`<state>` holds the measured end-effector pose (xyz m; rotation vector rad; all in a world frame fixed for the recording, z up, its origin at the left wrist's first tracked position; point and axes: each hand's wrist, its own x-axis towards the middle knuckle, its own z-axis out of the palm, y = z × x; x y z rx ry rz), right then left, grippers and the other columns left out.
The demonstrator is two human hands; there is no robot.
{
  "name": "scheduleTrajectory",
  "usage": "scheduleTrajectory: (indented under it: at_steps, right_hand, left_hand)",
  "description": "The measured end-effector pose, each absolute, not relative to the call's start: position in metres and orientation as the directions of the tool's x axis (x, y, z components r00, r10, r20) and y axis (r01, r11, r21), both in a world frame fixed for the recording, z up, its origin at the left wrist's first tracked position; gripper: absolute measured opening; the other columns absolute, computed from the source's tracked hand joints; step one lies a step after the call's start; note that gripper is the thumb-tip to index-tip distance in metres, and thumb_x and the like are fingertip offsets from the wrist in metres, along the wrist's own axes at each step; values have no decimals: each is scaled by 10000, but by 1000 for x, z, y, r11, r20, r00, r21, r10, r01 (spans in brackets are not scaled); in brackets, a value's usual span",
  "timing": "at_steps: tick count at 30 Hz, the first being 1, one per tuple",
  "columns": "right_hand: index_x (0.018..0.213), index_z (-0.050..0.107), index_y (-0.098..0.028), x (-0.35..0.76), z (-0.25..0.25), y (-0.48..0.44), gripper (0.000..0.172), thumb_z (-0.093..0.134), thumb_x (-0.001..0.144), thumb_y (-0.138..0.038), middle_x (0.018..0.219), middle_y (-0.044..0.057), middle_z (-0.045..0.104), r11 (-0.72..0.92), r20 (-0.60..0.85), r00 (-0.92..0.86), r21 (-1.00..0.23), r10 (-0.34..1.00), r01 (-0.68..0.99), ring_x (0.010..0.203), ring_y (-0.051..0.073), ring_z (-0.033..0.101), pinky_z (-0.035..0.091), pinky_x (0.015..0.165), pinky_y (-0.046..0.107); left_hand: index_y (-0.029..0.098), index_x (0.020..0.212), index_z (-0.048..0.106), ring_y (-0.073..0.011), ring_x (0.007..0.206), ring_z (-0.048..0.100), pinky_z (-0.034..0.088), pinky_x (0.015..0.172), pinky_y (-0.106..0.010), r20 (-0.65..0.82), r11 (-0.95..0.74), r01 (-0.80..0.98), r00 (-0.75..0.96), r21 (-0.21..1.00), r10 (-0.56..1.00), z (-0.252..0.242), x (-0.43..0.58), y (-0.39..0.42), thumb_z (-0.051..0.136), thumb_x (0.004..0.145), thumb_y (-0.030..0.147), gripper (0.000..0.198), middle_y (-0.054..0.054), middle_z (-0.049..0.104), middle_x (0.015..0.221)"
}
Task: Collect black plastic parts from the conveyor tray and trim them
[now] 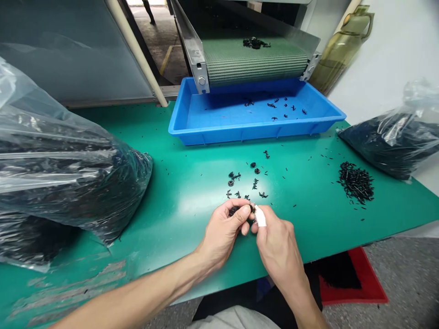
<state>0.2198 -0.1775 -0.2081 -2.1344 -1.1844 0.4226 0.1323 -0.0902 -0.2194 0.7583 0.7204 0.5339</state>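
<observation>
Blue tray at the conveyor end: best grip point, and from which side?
Probably the long front rim of the blue plastic tray, approached from the near side, two-handed, lifting under its outward lip. That edge is unobstructed, while the far side sits beneath the end of the conveyor belt. Keep it level: small black parts lie loose on its floor.

a green mesh conveyor belt (255, 61) ends over a blue plastic tray (257, 135) at the far side of the green table (192, 219). bulging clear plastic bags of black parts lie left (61, 169) and right (391, 141), with an olive glass jug (341, 52) beyond the right one, and a red mat (368, 283) lies on the floor (404, 274) at near right.
</observation>
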Motion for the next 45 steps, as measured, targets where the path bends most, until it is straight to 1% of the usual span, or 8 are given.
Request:
scheduleTrajectory:
  at_steps: [10, 16, 20, 24, 31, 36, 42, 45]
  right_hand:
    - [1051, 623, -201, 304, -205, -135, 260, 446, 867, -150, 953, 68, 614, -286, 153, 399, -476, 904, 831, 765, 177, 551, 360, 664, 277]
    - [1031, 672, -215, 328, -206, -97, 348, 443, 817, -64, 893, 47, 601, -244, 102, 296, -354, 950, 903, 746, 159, 515, 306, 615, 261]
    - [826, 623, -189, 306, -190, -122, 145, 487, 867, -164, 778, 9, 570, -207, 149, 308, -470, 940, 858, 681, 133, 494, 308, 593, 250]
    - [815, 601, -198, 267, -181, -156, 181, 448, 876, -123, 785, -2, 554, -151, 192, 325, -601, 926, 785, 659, 116, 499, 344, 594, 241]
    - [1203, 559, -240, 247, -179, -186, 389, 359, 906, -89, 1031, 40, 584, -104, 94, 222, -669, 971, 736, 838, 133, 584, 469, 712, 233]
    - [1397, 386, -181, 262, -185, -196, 468, 326, 935, -141, 1056, 101, 627, -117, 163, 223, -491, 961, 863, 845, 195, 635, 503, 670, 297]
    - [1028, 524, -196, 267, -188, -198, 247, 299, 941, -142, 769, 26, 575, -81, 128, 133, -349, 983, 934, 561, 151, 536, 387, 507, 266]
    - [1097, 546, -192, 267, -187, -196, 336, 300, 894, -84, 804, 32, 579, -13, 138, 49, -249, 989, 968, 605, 150, 544, 381, 514, 260]
  left_hand:
    - [117, 945, 679, -103, 726, 555, 370, 482, -158, -388, 701, -250, 687, 668, 615, -216, 130, -79, 638, 832, 197, 144, -70, 610, 877]
    - [127, 832, 653, -89, 683, 537, 313, 420, -153, -390, 737, -241, 722, 632, 571, -213, 127, -77, 607, 867, 293, 175, -61, 585, 922]
    - [129, 867, 640, -78, 686, 507, 308, 433, -149, -399, 718, -225, 704, 659, 587, -212, 129, -78, 673, 836, 321, 198, -53, 586, 902]
    - [130, 962, 641, -86, 679, 496, 334, 479, -162, -394, 721, -212, 719, 660, 572, -215, 131, -80, 717, 806, 319, 256, -41, 587, 780]
    - [119, 919, 631, -57, 582, 425, 271, 479, -174, -360, 722, -164, 780, 672, 512, -220, 128, -82, 700, 823, 309, 224, -10, 545, 678]
    - [127, 930, 628, -70, 604, 430, 260, 493, -190, -363, 705, -95, 804, 702, 470, -220, 128, -79, 727, 788, 354, 286, -20, 557, 715]
    - [147, 929, 614, -68, 564, 384, 227, 492, -211, -371, 629, -11, 799, 777, 473, -220, 127, -77, 711, 781, 433, 336, 5, 528, 668]
    - [152, 947, 613, -67, 554, 377, 230, 501, -218, -366, 597, 22, 807, 802, 463, -222, 127, -77, 699, 789, 450, 348, 10, 524, 670]
